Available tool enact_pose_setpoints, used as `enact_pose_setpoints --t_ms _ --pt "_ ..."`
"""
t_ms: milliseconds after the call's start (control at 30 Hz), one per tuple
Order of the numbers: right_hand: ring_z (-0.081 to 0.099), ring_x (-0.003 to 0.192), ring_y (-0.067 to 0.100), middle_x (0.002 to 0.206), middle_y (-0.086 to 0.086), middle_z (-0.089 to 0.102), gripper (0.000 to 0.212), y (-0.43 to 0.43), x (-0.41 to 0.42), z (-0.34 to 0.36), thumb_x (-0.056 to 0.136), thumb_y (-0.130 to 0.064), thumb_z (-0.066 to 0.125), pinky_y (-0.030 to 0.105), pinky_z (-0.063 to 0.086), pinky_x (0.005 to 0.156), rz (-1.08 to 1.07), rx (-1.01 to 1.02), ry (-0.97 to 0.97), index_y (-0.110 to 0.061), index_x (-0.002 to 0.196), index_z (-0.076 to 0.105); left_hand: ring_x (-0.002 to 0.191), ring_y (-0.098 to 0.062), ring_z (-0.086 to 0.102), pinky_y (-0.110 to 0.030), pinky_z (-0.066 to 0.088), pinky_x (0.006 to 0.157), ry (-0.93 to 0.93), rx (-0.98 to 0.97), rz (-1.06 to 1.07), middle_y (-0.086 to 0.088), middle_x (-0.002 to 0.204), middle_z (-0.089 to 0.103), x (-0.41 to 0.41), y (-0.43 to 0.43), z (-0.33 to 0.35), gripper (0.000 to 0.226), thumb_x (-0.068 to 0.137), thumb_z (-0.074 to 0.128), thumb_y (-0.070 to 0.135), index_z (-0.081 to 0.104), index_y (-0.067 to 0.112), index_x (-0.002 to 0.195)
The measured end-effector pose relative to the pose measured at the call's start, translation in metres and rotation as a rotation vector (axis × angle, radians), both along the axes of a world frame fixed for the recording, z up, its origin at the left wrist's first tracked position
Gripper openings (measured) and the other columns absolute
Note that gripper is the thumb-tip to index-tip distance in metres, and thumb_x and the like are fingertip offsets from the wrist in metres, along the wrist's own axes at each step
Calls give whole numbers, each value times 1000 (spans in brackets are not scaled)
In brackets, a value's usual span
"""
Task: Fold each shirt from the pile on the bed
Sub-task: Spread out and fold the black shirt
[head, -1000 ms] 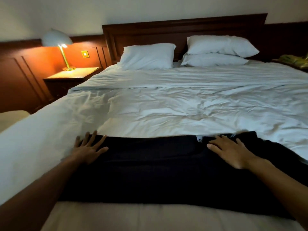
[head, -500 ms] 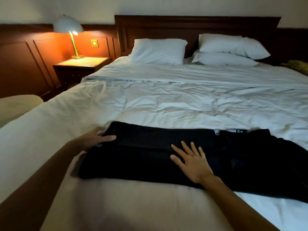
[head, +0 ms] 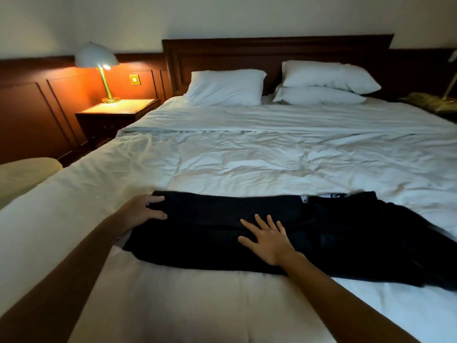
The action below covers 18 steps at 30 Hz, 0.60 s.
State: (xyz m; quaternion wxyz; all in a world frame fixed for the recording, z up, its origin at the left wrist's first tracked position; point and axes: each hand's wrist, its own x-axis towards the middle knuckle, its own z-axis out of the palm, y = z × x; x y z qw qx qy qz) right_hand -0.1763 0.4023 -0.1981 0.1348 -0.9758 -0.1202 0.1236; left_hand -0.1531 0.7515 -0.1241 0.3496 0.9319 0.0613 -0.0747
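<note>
Head view. The black shirt (head: 222, 231), soft dark cloth lying as a long flat band, is on the white-sheeted bed (head: 247, 157) at the end farthest from the dark wooden headboard (head: 272, 50), running crosswise, parallel to the headboard.

Left hand (head: 143, 211) is at the shirt's left end. Its fingers (head: 155, 199) are curled over the top of the edge with the thumb lower down, so it pinches that end of the cloth. Right hand (head: 267, 241) lies flat on the shirt near the band's middle, fingers spread and straight, pressing down and holding nothing.

Progress, judged: the shirt looks already narrowed lengthwise, its edges fairly straight. The crosswise fold is not yet made. The left end looks ready to be brought over, with the flat hand marking the crease line. So this shirt is mid-fold, maybe halfway.

More rumpled dark cloth (head: 371, 231) continues right of a small white label (head: 305, 199), equally far from the headboard. Cannot tell whether it is the same shirt's top part or another garment. It is not neatened.

No folded stack shows. No clear pile either, only a crumpled yellow-green cloth (head: 430, 102) close to the headboard's right side. Cannot tell what it is, nor how many shirts are left.
</note>
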Motion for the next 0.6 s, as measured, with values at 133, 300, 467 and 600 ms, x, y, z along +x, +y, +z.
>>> enact_pose_setpoints --t_ms 133,300,467,600 --pt "18 151 21 163 0 23 44 -52 -1 30 100 -46 47 44 14 122 -56 211 -107 -35 143 49 146 -31 30 -32 31 107 17 267 -116 -14 161 28 13 -65 44 76 82 81 21 46 18 149" --pt "19 150 21 159 -2 33 37 -153 -27 37 99 -37 52 47 19 121 -288 236 -289 -36 136 56 140 -32 39 -34 40 109 5 437 -318 -17 158 34 12 -217 69 76 84 78 21 43 7 150" --pt "31 145 21 153 -3 43 34 -213 -56 36 94 -41 58 45 30 115 -467 316 -328 -38 128 63 108 -30 65 -36 61 72 202 134 -512 -6 162 29 -2 -339 51 86 91 69 45 16 38 158" --pt "40 139 17 147 -4 48 31 -223 -68 34 92 -38 61 45 32 114 -477 410 -338 -38 123 66 121 -29 59 -40 52 98 -147 286 -365 -4 152 44 -2 -332 21 62 97 47 59 35 34 152"
